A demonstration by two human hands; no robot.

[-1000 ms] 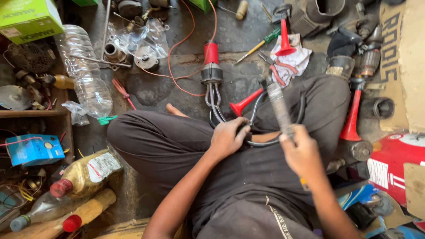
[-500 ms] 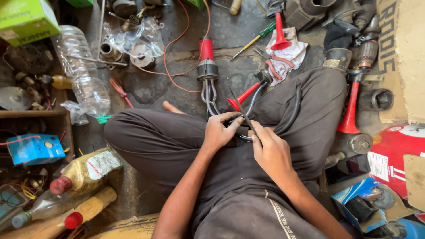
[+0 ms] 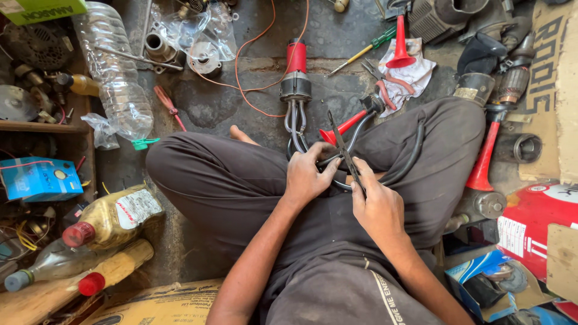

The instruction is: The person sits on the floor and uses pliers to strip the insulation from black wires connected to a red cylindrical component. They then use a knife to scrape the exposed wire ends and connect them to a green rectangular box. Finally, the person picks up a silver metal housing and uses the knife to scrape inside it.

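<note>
A green carton (image 3: 42, 10) sits at the top left corner of the floor. Lower on the left lies a small blue box (image 3: 37, 179) with a pale round mark. Just beside it, an amber bottle (image 3: 111, 218) carries a white label (image 3: 138, 207) with red print. A brown cardboard box (image 3: 162, 304) lies along the bottom edge. On the right stands a tall cardboard sheet (image 3: 551, 78) with dark lettering, a red canister (image 3: 536, 222) with a white label (image 3: 512, 235), and a blue-and-white box (image 3: 475, 274) below.

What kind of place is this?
Probably a small repair workshop, worked from the floor. A red-handled immersion heater, screwdrivers and motor parts lie scattered on the concrete, with oil bottles alongside the seated person.
</note>
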